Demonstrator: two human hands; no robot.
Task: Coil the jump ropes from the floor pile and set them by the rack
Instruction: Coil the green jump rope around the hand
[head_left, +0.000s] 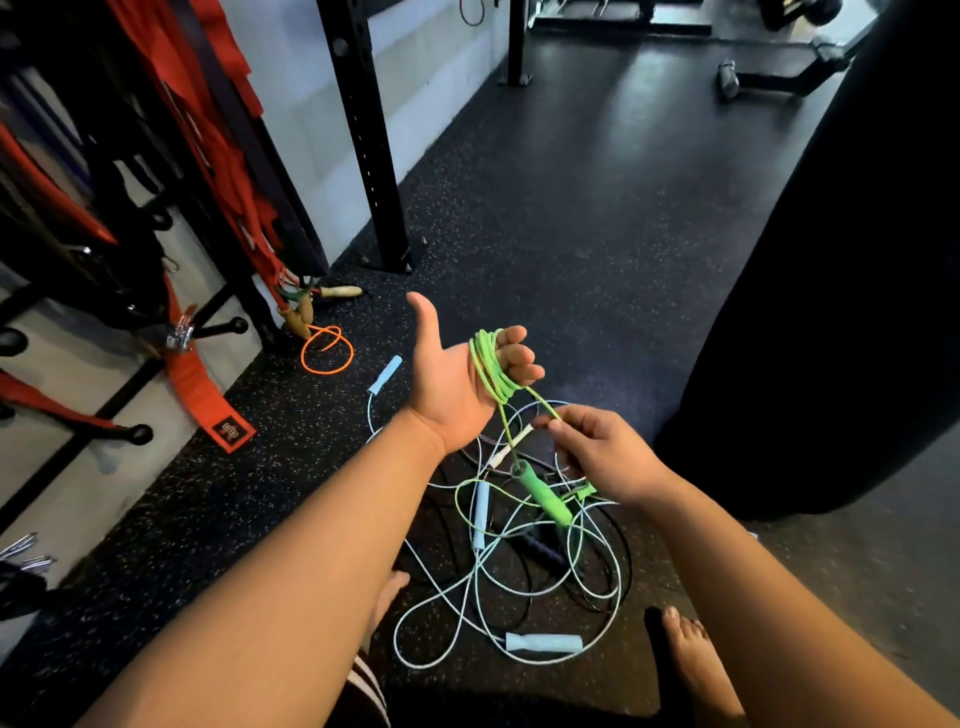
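My left hand (457, 374) is raised palm up, thumb out, with the green jump rope (491, 371) wound in several loops round its curled fingers. Just below and to the right, my right hand (597, 452) pinches a strand of the same green cord; a green handle (543, 496) dangles under it. Beneath both hands lies the floor pile (519, 571): tangled pale blue and black ropes with light blue handles (543, 643). An orange rope (327, 351) with wooden handles lies coiled by the rack (369, 156) at the left.
Red straps (208, 379) hang from wall pegs at the left. A black punching bag (841, 291) fills the right side. My bare feet (691, 660) stand beside the pile. A bench frame (779, 78) sits far back on the dark rubber floor.
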